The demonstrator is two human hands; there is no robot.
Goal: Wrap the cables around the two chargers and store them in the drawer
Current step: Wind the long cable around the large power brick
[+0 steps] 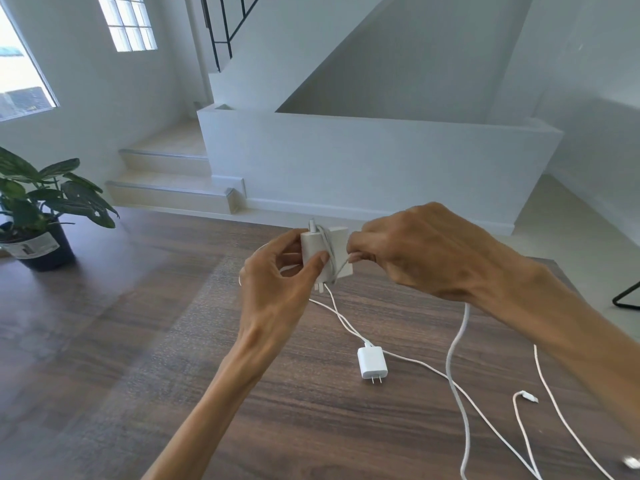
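My left hand [277,271] holds a large white square charger [337,242] upright above the dark wood table [138,341], thumb pressed on its front. A thin white cable [341,268] loops over the charger's face. My right hand [415,251] pinches that cable at the charger's right edge. A thicker white cable [457,358] hangs below my right hand and runs down across the table. A second, smaller white charger [371,362] lies flat on the table beneath my hands, prongs toward me, with its own thin cable [346,322] plugged in. No drawer is in view.
A potted green plant [38,216] stands at the table's left edge. Loose cable ends with a connector [528,398] lie at the right front. Beyond the table are white stairs [166,181] and a low white wall. A black metal leg [627,296] shows at far right.
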